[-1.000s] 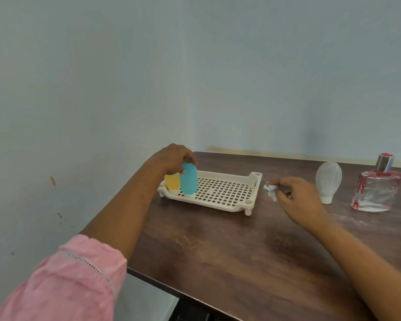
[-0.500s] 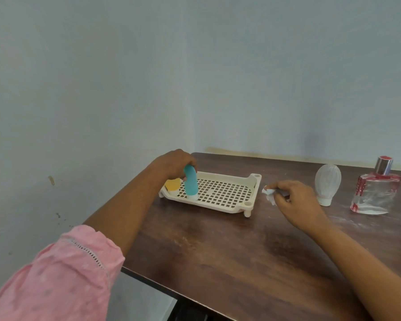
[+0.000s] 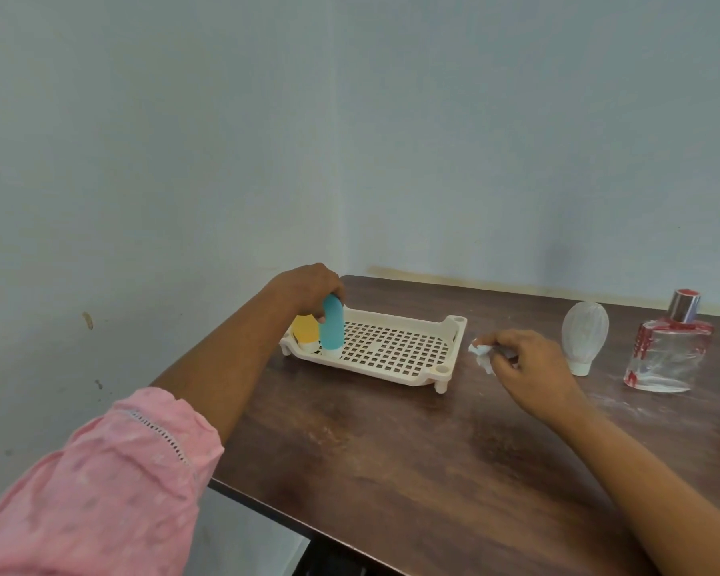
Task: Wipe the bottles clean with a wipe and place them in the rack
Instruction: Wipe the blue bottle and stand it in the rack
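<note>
Since one second ago the teal bottle (image 3: 332, 326) has come down from a raised position above the rack (image 3: 395, 347) and now stands upright, cap down, on the rack floor at its far-left corner, just beside the yellow bottle (image 3: 305, 330), which also stands cap down there. The left hand (image 3: 308, 291) has lowered with it and grasps the top of the teal bottle, fingers curled over it; release is not yet done. The right hand (image 3: 528, 367) has hardly shifted: it rests on the bench (image 3: 391, 451) right of the rack and pinches the crumpled wipe (image 3: 481, 355) between thumb and fingers. Progress, as judged from this layout: two bottles are in the rack, two are left. The clear bottle (image 3: 585, 334) stands cap down on the bench just beyond the right hand, and the glass bottle (image 3: 661, 351), with red markings and a metal cap, stands further right, near the clear one but apart from it. Both remain to be wiped and placed. Most of the rack floor is free, so room is not a constraint. Pale smears lie on the bench around the glass bottle; these appear to be powder or residue, though the view is too coarse to confirm. Nothing stands between the right hand and the clear bottle. A pink sleeve (image 3: 100, 492) covers the left upper arm, well clear of the work.
</note>
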### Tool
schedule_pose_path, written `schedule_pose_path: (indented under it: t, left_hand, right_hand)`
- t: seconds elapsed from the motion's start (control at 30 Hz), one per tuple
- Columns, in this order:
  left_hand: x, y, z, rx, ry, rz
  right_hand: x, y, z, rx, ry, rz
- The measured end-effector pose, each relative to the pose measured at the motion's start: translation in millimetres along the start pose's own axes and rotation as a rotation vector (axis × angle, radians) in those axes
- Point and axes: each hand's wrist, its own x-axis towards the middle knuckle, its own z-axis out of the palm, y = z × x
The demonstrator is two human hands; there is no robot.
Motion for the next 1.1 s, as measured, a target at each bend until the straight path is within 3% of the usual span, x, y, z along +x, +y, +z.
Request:
schedule_pose_path:
  t: [1.1]
  left_hand:
    - [-1.3,-4.8,-5.1,-0.116,-0.004,-0.039]
  right_hand:
    - [0.8,2.5,1.2,-0.016,-0.024,0.001]
